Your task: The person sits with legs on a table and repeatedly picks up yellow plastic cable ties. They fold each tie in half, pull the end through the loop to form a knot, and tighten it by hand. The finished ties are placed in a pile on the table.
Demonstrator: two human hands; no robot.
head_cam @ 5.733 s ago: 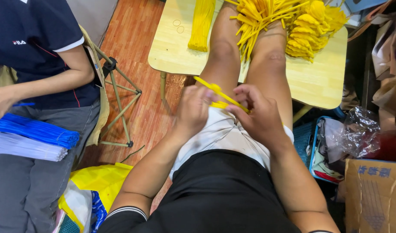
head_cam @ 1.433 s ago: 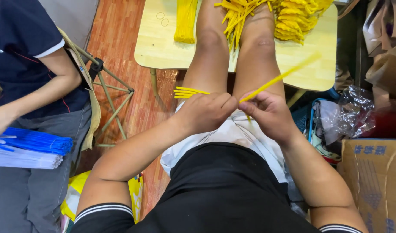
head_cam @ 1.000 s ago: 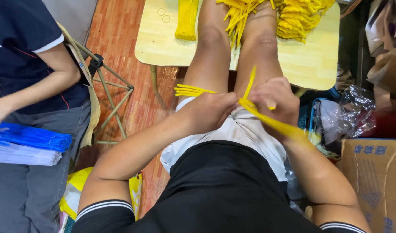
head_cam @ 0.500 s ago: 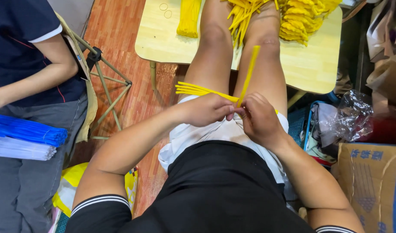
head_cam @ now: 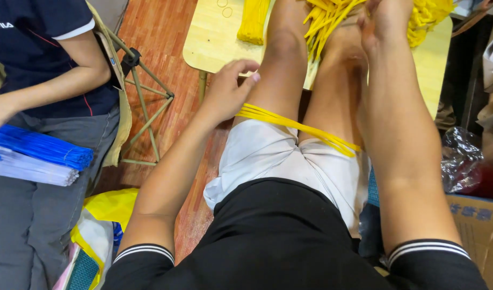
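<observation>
A thin bundle of yellow strips lies across my thighs, on my white shorts. My left hand holds its left end beside my left knee, fingers loosely curled. My right hand is stretched forward into the loose pile of yellow strips on the low wooden table, where my shins rest. The right hand's fingertips are cut off by the top edge of the frame, so its grip is hidden.
A neat yellow bundle lies on the table's left part. A seated person at left holds blue strips over white ones. A folding metal frame stands between us. A cardboard box and a plastic bag crowd the right.
My right hand let go of the bundle in my lap and reached forward to the pile on the table. The left hand stays at the bundle's end.
</observation>
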